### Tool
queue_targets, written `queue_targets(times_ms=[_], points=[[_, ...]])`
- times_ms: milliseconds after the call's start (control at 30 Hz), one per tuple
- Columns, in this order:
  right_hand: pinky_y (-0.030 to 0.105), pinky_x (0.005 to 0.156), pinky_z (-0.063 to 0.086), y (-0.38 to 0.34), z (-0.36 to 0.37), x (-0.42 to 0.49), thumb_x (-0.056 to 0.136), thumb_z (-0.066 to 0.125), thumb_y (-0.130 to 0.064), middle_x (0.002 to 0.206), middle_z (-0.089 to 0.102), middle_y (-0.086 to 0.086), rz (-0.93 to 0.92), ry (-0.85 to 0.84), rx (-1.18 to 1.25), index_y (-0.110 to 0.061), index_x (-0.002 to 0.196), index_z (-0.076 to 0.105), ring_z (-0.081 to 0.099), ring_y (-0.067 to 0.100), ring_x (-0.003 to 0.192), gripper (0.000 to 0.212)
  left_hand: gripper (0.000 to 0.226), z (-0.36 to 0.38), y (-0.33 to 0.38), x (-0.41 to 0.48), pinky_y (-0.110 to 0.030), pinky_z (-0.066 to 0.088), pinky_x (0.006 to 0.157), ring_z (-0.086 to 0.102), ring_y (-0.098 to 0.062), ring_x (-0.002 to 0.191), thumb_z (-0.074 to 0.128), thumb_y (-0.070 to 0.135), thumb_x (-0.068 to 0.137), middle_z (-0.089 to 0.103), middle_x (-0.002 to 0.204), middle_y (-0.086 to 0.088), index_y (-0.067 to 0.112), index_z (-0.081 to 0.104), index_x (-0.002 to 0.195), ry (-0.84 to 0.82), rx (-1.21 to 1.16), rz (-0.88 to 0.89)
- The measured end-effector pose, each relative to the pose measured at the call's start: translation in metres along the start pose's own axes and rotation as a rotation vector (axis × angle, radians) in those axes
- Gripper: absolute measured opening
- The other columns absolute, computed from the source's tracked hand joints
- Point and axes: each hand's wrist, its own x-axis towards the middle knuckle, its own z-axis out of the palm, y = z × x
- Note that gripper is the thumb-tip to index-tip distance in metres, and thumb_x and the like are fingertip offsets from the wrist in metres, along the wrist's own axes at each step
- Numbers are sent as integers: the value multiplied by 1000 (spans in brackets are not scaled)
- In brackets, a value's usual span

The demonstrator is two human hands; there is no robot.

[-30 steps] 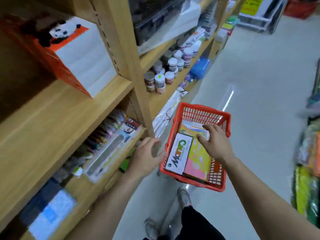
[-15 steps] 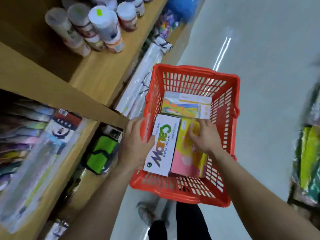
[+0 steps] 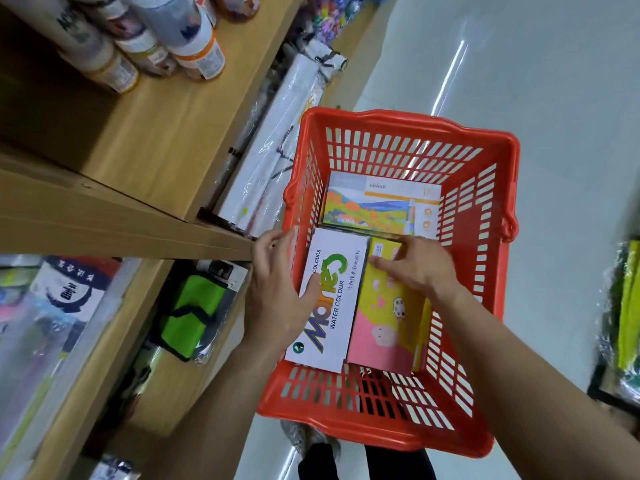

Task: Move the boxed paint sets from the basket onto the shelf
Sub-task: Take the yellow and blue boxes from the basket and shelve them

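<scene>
Hands both in basket point(image 3: 498, 258), center frame: left hand point(image 3: 277, 299) gripping white watercolour box point(image 3: 329, 306) edge, right hand point(image 3: 419, 268) spread flat on yellow box point(image 3: 391, 327). Long axes run toward me.

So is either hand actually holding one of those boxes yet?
Not lifted yet. The left hand grips the white water colour box by its left edge; the right hand rests on the yellow-pink box.

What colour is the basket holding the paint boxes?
Red-orange plastic basket with slotted walls, clear in the head view.

Left thumb point(image 3: 313, 284) now over white box point(image 3: 332, 306).
</scene>
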Motion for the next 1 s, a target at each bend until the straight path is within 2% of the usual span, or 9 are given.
queue_targets(times_ms=[167,300,467,533,600,667,833,1000], points=[[43,97,52,4,10,-1,67,41,-95,128,73,8,-15,15,-34,-29,131,66,65,35,120,95,68,1,0,1,-35,57,83,62,-20,111,66,39,83,32,143,11,26,43,146,3,-9,-21],[37,86,53,8,8,8,68,47,-95,121,77,4,-3,-53,-49,-34,125,69,71,31,111,86,69,4,-3,2,-33,55,83,61,-19,113,64,44,81,32,144,11,28,43,145,0,1,-24],[38,90,52,10,14,6,61,34,-102,121,75,5,-21,11,-133,-31,120,72,70,30,110,100,69,5,-4,-1,-37,57,79,59,-13,104,64,44,81,32,143,10,29,43,144,17,6,-23],[41,96,48,11,17,5,61,33,-102,127,72,5,-21,17,-161,-30,123,71,67,31,117,103,68,4,-2,-1,-38,57,80,56,-10,104,64,42,80,33,142,10,28,44,143,27,-6,-22],[48,107,40,11,18,7,60,31,-103,137,67,6,-13,-32,-184,-30,133,66,59,33,128,109,67,3,-1,0,-43,60,82,60,-16,106,63,42,80,33,143,9,27,44,143,20,-17,-27],[51,112,36,11,18,9,57,28,-104,141,63,8,2,-70,-173,-31,138,62,54,34,132,114,68,3,-1,1,-47,61,82,63,-22,107,63,43,81,33,144,10,27,43,144,6,-22,-27],[53,111,35,11,17,9,57,31,-105,139,62,6,15,-76,-148,-35,137,63,57,32,130,112,69,4,-3,-1,-43,61,84,62,-20,110,63,42,81,32,145,8,27,43,146,7,-1,-23],[52,107,39,7,-7,7,43,35,-110,139,57,11,0,-175,-175,-31,139,63,49,34,133,128,69,4,-3,0,-43,61,81,63,-21,109,63,41,81,33,144,7,28,43,145,12,6,-20]])
